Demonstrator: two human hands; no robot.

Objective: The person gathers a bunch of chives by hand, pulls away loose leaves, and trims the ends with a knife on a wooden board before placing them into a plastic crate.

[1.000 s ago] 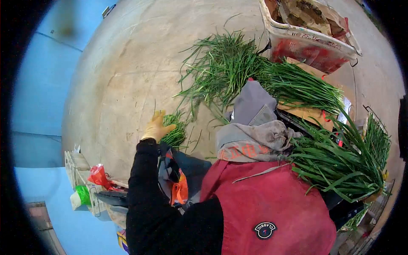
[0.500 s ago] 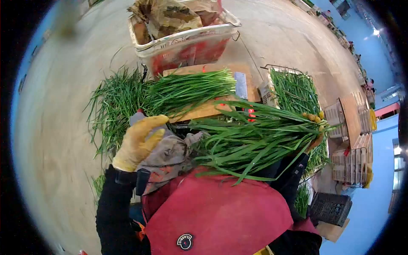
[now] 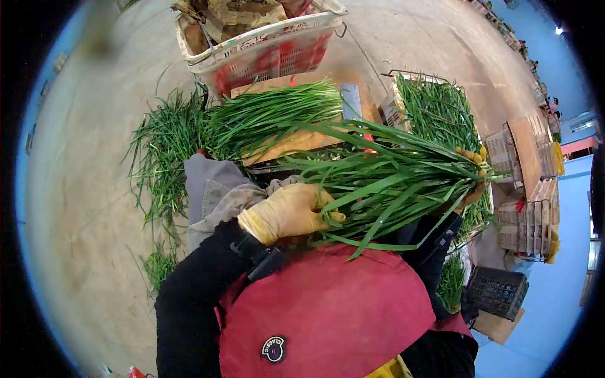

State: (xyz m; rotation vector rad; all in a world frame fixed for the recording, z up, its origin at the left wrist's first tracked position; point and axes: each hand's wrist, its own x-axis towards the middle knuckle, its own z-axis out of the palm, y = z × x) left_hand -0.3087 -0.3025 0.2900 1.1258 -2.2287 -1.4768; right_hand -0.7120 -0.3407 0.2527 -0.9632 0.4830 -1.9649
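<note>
My right hand (image 3: 474,170), in a yellowish glove, is wrapped round the stem end of a bunch of garlic chives (image 3: 397,176). The long flat leaves fan out to the left, above my lap. My left hand (image 3: 290,211), in a pale yellow glove, is at the leaf-tip end, with its fingers curled and pinched against the leaf edges. How many leaves it grips is hidden. Just beyond, a trimmed-looking pile of chives (image 3: 283,107) lies on a wooden board (image 3: 258,151), beside a flat metal blade-like plate (image 3: 351,101).
Loose greens (image 3: 164,138) are heaped at the left. A white crate (image 3: 400,113) full of chives stands at the right. Ahead is a large red-and-white basket (image 3: 271,60) with brown wrapping. Stacked crates (image 3: 526,227) and a black crate (image 3: 498,291) are farther right.
My left hand has moved right and down from above my knee to the leaf tips, and its fingers have closed. My right hand still holds the bunch, almost in place.
</note>
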